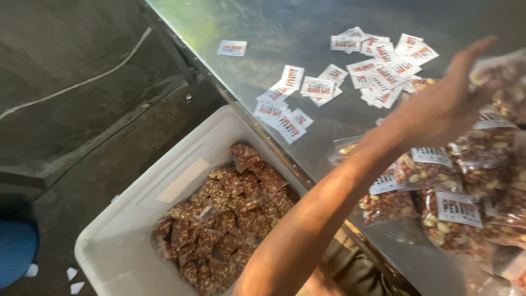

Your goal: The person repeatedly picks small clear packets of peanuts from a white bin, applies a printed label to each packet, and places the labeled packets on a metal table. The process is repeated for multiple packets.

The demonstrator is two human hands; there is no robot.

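Only one arm shows, and it looks like my left; it stretches from the bottom middle up to the right. My left hand [446, 104] is over a metal table [285, 33], its fingers around a blurred clear bag of peanuts [507, 77] at the right edge. Below it lies a heap of several sealed peanut bags with white labels [438, 192]. Loose white and red paper labels [383, 66] are scattered across the table beyond the hand. My right hand is out of view.
A white plastic bin [137, 208] stands on the floor left of the table, holding several dark red-brown packets [230, 219]. A blue round object [16, 249] sits at the lower left. A few white scraps [72, 272] lie on the dark floor.
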